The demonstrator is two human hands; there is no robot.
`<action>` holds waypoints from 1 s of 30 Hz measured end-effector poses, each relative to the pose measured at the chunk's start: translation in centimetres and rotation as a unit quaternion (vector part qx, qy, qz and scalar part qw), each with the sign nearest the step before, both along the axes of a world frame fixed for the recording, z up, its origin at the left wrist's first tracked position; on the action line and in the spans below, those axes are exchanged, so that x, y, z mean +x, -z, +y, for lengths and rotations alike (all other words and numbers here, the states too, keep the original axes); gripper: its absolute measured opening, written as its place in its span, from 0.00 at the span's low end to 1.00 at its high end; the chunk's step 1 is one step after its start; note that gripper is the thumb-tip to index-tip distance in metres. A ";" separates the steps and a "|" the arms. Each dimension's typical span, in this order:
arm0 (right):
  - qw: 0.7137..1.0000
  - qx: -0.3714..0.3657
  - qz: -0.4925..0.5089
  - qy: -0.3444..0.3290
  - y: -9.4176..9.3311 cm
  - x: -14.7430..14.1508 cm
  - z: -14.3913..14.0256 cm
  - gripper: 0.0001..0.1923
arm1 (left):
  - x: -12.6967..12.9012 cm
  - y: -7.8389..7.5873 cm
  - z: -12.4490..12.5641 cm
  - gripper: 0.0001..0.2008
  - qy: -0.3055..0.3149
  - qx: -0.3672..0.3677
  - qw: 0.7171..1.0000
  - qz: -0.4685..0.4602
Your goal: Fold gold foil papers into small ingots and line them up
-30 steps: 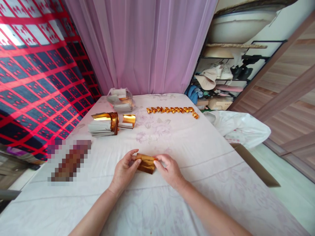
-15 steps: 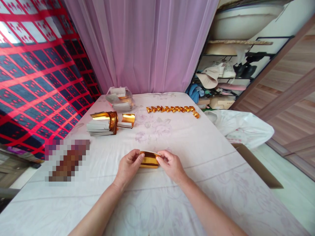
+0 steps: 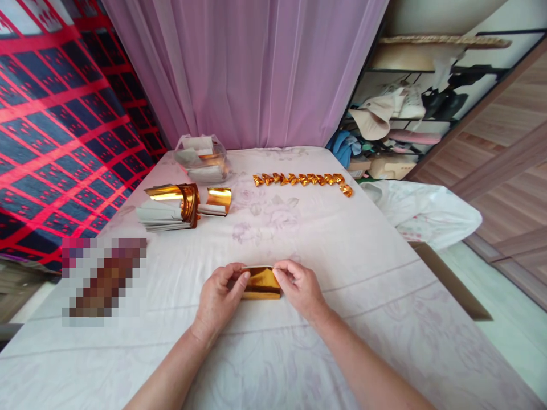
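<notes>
Left grip (image 3: 222,289) and right grip (image 3: 301,286) partly hide the gold sheet (image 3: 261,282)

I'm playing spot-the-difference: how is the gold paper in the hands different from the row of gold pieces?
The gold paper is held by the left hand and right hand; the row of gold pieces lies on the cloth. The gold paper is one wide, smoother sheet; the row is many small, creased pieces. Both look shiny gold.

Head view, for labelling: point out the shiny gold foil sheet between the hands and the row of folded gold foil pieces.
Shiny gold foil sheet (image 3: 261,282), head view: middle of its gold face.
Row of folded gold foil pieces (image 3: 303,180), head view: a piece mid-row.
</notes>
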State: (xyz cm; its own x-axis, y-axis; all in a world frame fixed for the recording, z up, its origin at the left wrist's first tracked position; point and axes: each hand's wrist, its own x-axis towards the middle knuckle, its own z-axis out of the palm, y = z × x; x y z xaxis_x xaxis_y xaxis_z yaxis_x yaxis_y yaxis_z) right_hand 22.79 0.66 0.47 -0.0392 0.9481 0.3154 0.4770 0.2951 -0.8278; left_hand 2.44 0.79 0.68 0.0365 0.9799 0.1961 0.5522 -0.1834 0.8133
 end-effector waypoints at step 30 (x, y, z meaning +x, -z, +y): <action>0.974 0.017 -0.219 0.051 -0.1 -0.7 0.4 0.07 | 0.4 -1.4 0.2 0.07 0.027 0.065 0.947 0.315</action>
State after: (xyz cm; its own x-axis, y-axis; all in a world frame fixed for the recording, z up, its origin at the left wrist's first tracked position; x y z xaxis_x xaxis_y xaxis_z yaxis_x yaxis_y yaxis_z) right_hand 22.12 1.11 0.58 -0.0838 0.9434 0.3210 0.8108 0.2518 -0.5283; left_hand 2.85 0.95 2.09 0.2356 0.9422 0.2383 0.9067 -0.3014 0.2951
